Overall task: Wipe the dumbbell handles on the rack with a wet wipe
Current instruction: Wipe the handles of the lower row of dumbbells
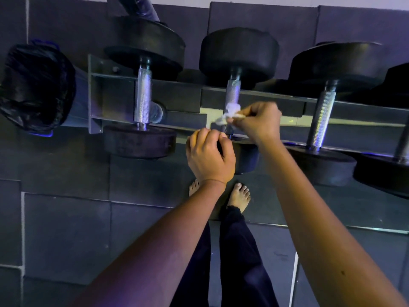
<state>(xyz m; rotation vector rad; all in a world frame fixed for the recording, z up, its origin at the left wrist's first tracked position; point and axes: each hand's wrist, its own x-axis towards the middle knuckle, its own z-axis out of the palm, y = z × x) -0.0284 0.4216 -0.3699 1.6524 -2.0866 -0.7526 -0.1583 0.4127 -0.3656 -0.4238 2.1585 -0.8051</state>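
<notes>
**A:** Where is the wipe right now?

**B:** The wet wipe (230,111) is bunched against the middle dumbbell handle (233,91), roughly halfway along it. The thumb and fingers of the right hand (259,122) pinch it there.

**A:** And the left hand (210,156)?

**B:** It is curled at that handle's near end, beside the near weight head. I cannot tell whether it grips the bar or holds nothing.

**A:** So how should this stroke go?

**B:** I'd spread the wipe so it wraps round the knurled bar. Then twist while sliding from end to end, so the underside gets wiped too. The left hand could steady the near head, so the dumbbell doesn't roll on the rack (177,85). I can't judge whether the handles either side of the middle one are done.
</notes>
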